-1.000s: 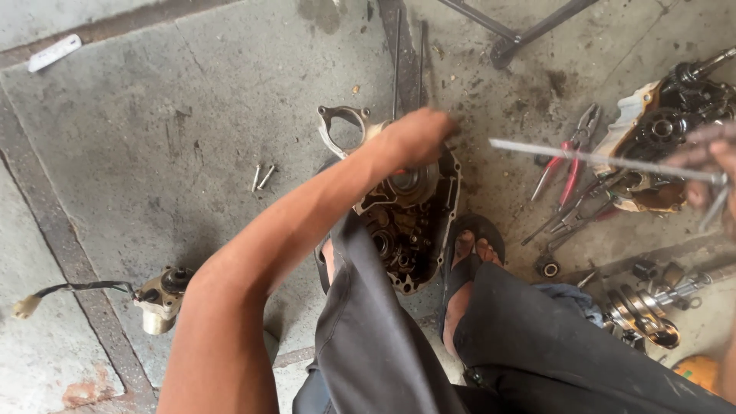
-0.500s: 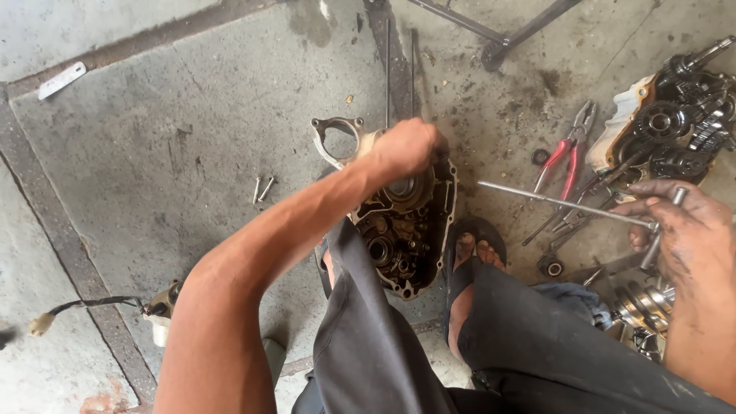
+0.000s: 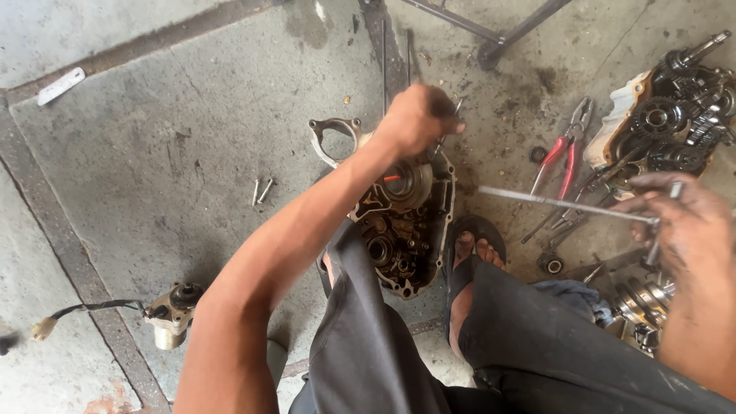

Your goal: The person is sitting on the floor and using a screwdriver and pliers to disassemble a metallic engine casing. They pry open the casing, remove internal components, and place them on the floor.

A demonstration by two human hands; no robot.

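A greasy engine crankcase (image 3: 402,230) lies on the concrete floor between my feet. My left hand (image 3: 418,119) is closed over its far upper edge, gripping a small metal part or tool tip that sticks out by the fingers. My right hand (image 3: 678,222) is shut on the handle end of a long thin T-bar wrench (image 3: 563,204), whose shaft points left toward the crankcase, held level above the floor. The tip of the shaft stops short of the case, to its right.
Red-handled pliers (image 3: 566,157) and other hand tools lie right of the case. A gear assembly in a housing (image 3: 675,115) sits at far right. Two bolts (image 3: 261,192) lie to the left, and a small motor with wires (image 3: 172,310) at lower left. A metal stand (image 3: 498,42) is beyond.
My right hand has come down and in from the right edge with the T-bar wrench, whose tip is now closer to the crankcase. My left hand stays on the case's upper edge.
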